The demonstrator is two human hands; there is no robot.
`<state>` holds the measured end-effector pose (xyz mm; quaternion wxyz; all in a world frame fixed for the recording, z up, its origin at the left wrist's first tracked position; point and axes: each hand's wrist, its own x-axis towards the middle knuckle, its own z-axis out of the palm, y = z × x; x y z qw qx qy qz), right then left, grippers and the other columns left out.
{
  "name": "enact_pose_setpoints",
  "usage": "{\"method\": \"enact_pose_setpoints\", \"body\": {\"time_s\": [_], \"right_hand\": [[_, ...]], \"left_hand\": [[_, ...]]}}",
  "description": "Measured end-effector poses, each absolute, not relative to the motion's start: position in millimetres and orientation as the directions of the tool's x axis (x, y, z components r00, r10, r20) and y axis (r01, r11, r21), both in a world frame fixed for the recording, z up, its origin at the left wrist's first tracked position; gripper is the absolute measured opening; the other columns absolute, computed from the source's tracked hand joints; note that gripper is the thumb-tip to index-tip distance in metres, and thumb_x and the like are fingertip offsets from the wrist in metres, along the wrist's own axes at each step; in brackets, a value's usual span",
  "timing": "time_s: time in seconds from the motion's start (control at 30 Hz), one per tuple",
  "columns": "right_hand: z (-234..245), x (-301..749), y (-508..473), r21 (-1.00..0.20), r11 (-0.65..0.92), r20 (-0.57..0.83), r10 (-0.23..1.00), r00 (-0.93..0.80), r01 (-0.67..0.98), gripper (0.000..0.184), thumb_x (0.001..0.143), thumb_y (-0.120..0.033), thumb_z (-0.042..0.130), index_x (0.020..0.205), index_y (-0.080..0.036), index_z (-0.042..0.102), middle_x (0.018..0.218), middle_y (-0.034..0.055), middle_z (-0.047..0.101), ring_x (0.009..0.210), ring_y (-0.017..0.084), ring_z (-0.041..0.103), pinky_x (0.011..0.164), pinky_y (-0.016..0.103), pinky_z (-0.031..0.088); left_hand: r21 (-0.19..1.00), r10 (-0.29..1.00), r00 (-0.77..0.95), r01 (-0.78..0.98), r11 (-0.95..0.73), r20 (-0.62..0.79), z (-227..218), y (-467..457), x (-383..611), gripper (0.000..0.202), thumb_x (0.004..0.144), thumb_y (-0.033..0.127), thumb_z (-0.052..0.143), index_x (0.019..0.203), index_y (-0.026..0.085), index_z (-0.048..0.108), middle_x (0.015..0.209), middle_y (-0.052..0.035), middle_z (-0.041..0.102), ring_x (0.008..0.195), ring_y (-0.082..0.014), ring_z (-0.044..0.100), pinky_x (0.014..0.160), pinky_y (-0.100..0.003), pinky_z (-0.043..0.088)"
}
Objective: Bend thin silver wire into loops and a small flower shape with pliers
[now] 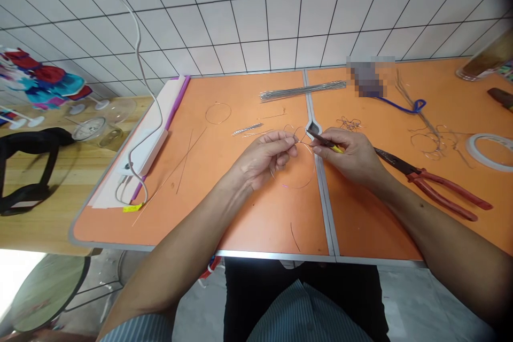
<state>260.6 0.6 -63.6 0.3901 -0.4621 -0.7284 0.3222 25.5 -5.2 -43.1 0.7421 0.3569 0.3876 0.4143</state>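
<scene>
My left hand (270, 156) pinches a thin wire (306, 186) bent into a loop with smaller curls near the fingertips. Small pliers (329, 143) with yellow on the handle sit in my right hand (348, 152), their dark jaws pointing left. The jaw tips are close to the curled wire; I cannot tell whether they grip it. Both hands are over the orange table (248, 219), near its metal seam. Red-handled pliers (425, 173) lie just right of my right wrist.
A bundle of straight wires (302, 91) lies at the back. A wire ring (218, 113) and loose wires (184, 163) are on the left, beside a white power strip (150, 155). To the right are tangled wire (349, 124), a white ring-shaped roll (476, 149) and a cup (483, 59).
</scene>
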Motion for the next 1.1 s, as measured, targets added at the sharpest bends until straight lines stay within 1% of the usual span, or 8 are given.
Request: {"method": "enact_pose_setpoints", "body": {"time_s": [0.13,0.33,0.63,0.77,0.93,1.03,1.1], "right_hand": [[-63.3,258.9,-0.5,-0.851,0.323,0.239,0.940,-0.243,0.413,0.012,0.092,-0.036,0.077,0.091,-0.025,0.081,0.090,0.0027,0.076,0.088,0.024,0.068,0.080,0.038,0.052],[-60.9,258.0,-1.6,-0.857,0.305,0.232,0.948,-0.218,0.416,0.009,0.090,-0.034,0.078,0.092,-0.025,0.082,0.087,0.0022,0.075,0.084,0.023,0.066,0.077,0.038,0.049],[-63.0,261.4,-0.1,-0.855,0.322,0.245,0.942,-0.230,0.407,0.010,0.092,-0.035,0.078,0.092,-0.026,0.081,0.090,0.0026,0.075,0.087,0.023,0.067,0.080,0.038,0.050],[-61.9,261.7,1.1,-0.857,0.325,0.248,0.940,-0.233,0.400,0.009,0.090,-0.035,0.078,0.089,-0.027,0.079,0.087,0.0018,0.074,0.085,0.023,0.066,0.079,0.039,0.050],[-61.8,261.0,1.5,-0.848,0.333,0.251,0.938,-0.241,0.412,0.009,0.090,-0.036,0.078,0.088,-0.027,0.079,0.084,0.0013,0.072,0.082,0.022,0.064,0.077,0.039,0.049],[-61.6,260.6,1.1,-0.848,0.334,0.251,0.937,-0.242,0.411,0.010,0.090,-0.036,0.078,0.088,-0.027,0.078,0.084,0.0017,0.072,0.083,0.023,0.064,0.078,0.039,0.049],[-61.3,260.6,1.0,-0.852,0.329,0.245,0.938,-0.245,0.407,0.010,0.090,-0.036,0.078,0.087,-0.026,0.078,0.085,0.0017,0.072,0.084,0.023,0.065,0.079,0.039,0.050]], "left_hand": [[0.852,0.891,0.361,-0.338,0.401,-0.276,-43.4,-4.8,25.3,0.015,0.089,0.025,0.083,0.087,0.014,0.072,0.073,-0.0009,0.069,0.052,-0.0045,0.046,0.050,-0.018,0.033],[0.843,0.890,0.363,-0.354,0.405,-0.275,-42.9,-5.0,25.6,0.016,0.089,0.025,0.084,0.088,0.014,0.072,0.072,-0.0002,0.069,0.050,-0.0046,0.045,0.048,-0.018,0.032],[0.793,0.863,0.414,-0.401,0.458,-0.290,-48.5,-1.7,23.7,0.018,0.088,0.025,0.086,0.091,0.013,0.073,0.072,0.0008,0.068,0.049,-0.0040,0.046,0.046,-0.017,0.034],[0.781,0.861,0.420,-0.418,0.464,-0.286,-49.7,-1.4,22.8,0.018,0.088,0.025,0.086,0.092,0.013,0.073,0.071,0.0009,0.067,0.049,-0.0038,0.045,0.045,-0.017,0.034],[0.790,0.856,0.424,-0.395,0.470,-0.297,-47.2,-2.6,23.0,0.017,0.088,0.024,0.085,0.089,0.014,0.072,0.071,0.0001,0.067,0.049,-0.0042,0.045,0.044,-0.017,0.029],[0.793,0.854,0.424,-0.386,0.472,-0.302,-45.8,-3.5,23.7,0.016,0.087,0.023,0.084,0.088,0.014,0.071,0.071,-0.0002,0.067,0.048,-0.0045,0.045,0.043,-0.018,0.026],[0.800,0.860,0.417,-0.384,0.461,-0.296,-45.2,-4.1,24.1,0.015,0.087,0.022,0.083,0.088,0.014,0.071,0.071,-0.0002,0.068,0.048,-0.0046,0.045,0.043,-0.018,0.027]]}}
